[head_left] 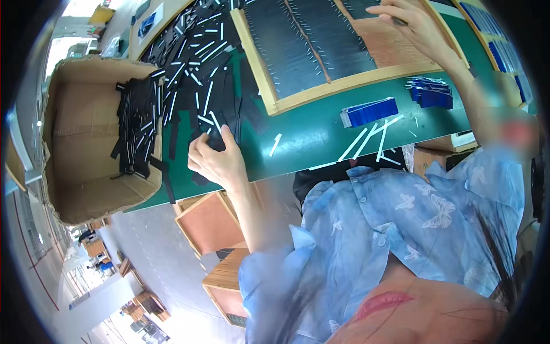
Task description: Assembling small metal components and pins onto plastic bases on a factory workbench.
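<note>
My left hand (220, 157) is closed over the pile at the left of the green table. Its thumb and fingers are on a black piece with a white strip (215, 121) along it. Loose black pieces with white strips (195, 51) lie around and beyond it. My right hand (417, 27) is over a wooden-framed tray (355, 81), fingers bent together at a small dark thing I cannot make out. Inside the tray, black sheets (286, 43) stand in columns with short pale marks along their edges. Bare brown board (395, 43) shows beneath this hand.
A cardboard box (80, 120) at the left holds more black pieces. Two bundles of blue pieces (372, 112) (431, 93) lie before the tray, near loose white strips (366, 140). Another tray with blue pieces (492, 34) is far right. Wooden frames (209, 223) stand below the table.
</note>
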### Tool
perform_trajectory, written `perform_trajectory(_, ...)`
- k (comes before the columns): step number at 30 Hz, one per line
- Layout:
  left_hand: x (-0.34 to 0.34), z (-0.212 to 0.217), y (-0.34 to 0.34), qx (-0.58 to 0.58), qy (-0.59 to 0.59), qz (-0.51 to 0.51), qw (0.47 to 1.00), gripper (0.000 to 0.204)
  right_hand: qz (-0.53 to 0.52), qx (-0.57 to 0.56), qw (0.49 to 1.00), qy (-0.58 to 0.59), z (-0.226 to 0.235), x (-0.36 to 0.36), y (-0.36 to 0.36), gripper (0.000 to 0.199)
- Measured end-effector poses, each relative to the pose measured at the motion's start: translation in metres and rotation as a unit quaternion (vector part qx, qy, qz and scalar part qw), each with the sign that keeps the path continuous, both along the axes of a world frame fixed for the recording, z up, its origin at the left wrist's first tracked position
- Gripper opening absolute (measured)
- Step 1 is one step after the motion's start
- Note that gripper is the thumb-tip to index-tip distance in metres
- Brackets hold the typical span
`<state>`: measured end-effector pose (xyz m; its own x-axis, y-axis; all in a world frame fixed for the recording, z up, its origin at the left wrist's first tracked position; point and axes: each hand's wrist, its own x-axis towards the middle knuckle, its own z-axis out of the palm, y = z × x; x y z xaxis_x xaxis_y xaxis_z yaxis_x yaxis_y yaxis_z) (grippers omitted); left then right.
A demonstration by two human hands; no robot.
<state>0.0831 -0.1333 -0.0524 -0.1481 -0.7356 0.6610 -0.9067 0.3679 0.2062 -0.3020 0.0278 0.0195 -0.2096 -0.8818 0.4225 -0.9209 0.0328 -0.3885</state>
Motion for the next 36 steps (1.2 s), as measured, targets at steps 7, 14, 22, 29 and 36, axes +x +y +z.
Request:
perform_trajectory(7, 0.015, 0.002, -0.006, 0.155, 0.119, -0.071, 0.978, 0.016, 0.040, -0.015, 0.999, -0.002, 0.003, 0.032, 0.011, 0.022)
perform_trajectory(14, -0.021, 0.048, 0.052, 0.412, 0.561, -0.335, 0.635, 0.012, 0.246, 0.024, 0.953, -0.177, 0.023, 0.114, -0.009, 0.023)
perform_trajectory(22, -0.037, 0.024, 0.067, 0.476, 0.582, -0.324, 0.575, 0.031, 0.228, 0.166, 0.885, -0.371, -0.006, 0.170, -0.083, 0.030)
perform_trajectory(29, -0.015, 0.020, 0.060, 0.561, 0.617, -0.376, 0.404, 0.085, 0.307, 0.214, 0.833, -0.408, 0.010, 0.171, -0.085, 0.026)
perform_trajectory(36, -0.019, 0.036, 0.063, 0.492, 0.709, -0.305, 0.403, 0.042, 0.364, 0.270, 0.835, -0.311, 0.014, 0.165, -0.067, 0.026)
